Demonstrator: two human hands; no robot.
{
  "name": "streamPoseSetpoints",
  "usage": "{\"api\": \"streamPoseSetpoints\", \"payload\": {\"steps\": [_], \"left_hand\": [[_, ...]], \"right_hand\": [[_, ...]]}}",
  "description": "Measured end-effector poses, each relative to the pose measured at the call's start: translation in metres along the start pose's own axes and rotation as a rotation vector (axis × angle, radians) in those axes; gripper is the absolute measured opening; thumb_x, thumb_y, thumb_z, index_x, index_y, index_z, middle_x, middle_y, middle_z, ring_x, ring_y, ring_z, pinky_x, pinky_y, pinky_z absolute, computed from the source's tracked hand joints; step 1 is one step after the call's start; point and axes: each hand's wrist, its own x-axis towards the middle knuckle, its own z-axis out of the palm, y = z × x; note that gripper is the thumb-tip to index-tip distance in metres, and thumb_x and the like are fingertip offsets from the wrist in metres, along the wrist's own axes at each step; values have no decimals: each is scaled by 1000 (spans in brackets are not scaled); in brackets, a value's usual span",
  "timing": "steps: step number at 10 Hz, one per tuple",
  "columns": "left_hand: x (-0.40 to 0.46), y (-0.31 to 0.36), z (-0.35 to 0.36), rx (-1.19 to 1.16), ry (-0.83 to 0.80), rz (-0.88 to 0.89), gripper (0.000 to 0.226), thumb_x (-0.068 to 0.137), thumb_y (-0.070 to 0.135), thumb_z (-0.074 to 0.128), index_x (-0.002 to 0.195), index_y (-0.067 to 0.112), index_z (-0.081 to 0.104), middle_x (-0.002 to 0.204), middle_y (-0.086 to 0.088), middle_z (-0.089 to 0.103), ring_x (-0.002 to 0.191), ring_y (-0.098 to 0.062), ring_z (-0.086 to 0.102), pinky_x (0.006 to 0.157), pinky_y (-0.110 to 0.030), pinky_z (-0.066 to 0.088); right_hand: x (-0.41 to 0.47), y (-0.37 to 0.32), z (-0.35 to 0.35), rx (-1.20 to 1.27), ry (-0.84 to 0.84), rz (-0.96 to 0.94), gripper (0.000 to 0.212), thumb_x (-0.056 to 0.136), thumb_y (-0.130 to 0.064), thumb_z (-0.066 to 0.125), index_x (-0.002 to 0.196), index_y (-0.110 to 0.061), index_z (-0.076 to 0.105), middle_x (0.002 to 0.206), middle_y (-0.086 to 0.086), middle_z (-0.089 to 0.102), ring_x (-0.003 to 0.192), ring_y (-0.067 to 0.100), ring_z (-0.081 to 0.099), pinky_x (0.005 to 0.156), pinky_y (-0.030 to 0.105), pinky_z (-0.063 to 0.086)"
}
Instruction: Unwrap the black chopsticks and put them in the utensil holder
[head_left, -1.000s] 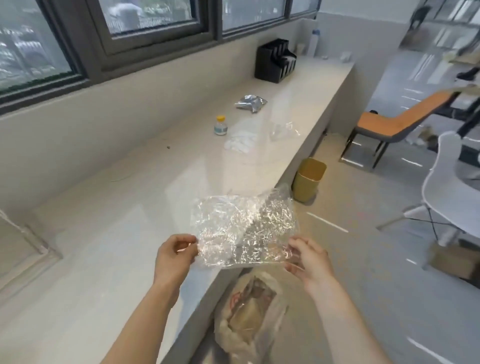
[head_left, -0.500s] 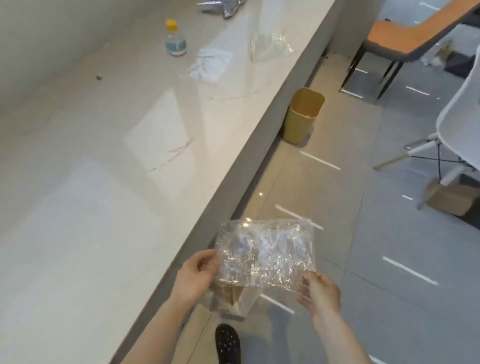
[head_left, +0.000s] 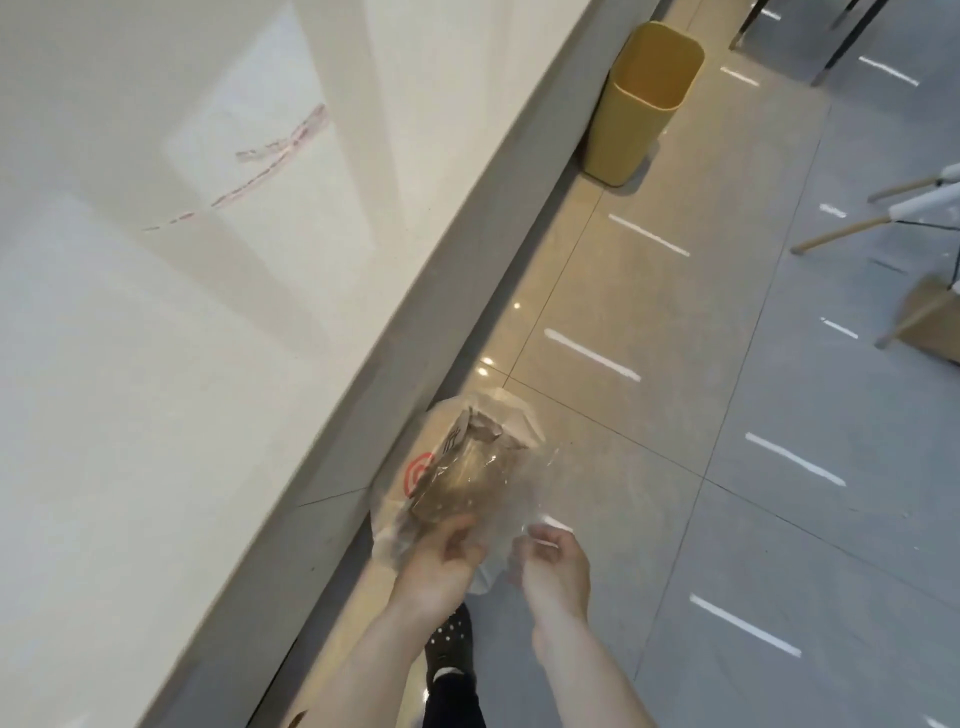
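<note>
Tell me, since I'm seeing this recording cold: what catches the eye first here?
Low in the middle, both hands, left and right, work a clear wrapper over a plastic bag with a red logo on the floor. A yellow bin stands at the top against the counter, which fills the left side and has a thin torn strip lying on it.

— one view only, worn on the head, tilted steeply down past the counter edge (head_left: 332, 395) to the tiled floor (head_left: 727, 467).
— how near?
— close on both hands, left hand (head_left: 441, 566) and right hand (head_left: 553, 569), low in frame; yellow bin (head_left: 641, 104) farther off, top.
</note>
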Motion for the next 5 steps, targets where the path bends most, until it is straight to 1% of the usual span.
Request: {"api": "streamPoseSetpoints", "payload": {"steps": [1,2,3,4,5], "left_hand": [[16,-10,14,28,-85,-23,41,102,36,51,143,31,48,140,7,56,112,-4,51,73,-2,36],[29,-20,17,51,-108,-68,52,104,50,37,153,33,34,153,4,45,134,-11,45,93,-9,32],[35,-28,13,140,-115,-39,57,103,56,30,155,35,28,160,6,36,147,-15,33,109,-23,26],[34,-26,4,202,-86,-9,61,101,57,33,157,33,24,164,6,30,150,-15,29,119,-29,25],[19,-6,-6,238,-52,69,67,100,59,33,159,31,20,165,6,26,151,-16,26,122,-33,23]], "right_hand": [[10,9,16,5,-107,72,22,95,-8,59,114,-17,68,109,10,73,99,28,72,88,40,61],[16,8,25,5,-263,123,35,100,-21,56,135,-17,60,123,4,68,107,19,68,97,38,57],[18,5,24,-127,-268,115,52,101,-32,54,150,-18,44,145,4,56,128,20,57,112,40,44],[16,-1,19,-310,-227,31,60,101,-42,52,156,-24,35,160,1,40,145,23,41,120,40,33],[7,-13,15,-449,-221,-84,63,99,-48,52,156,-29,32,161,2,39,146,24,39,120,41,33]]}}
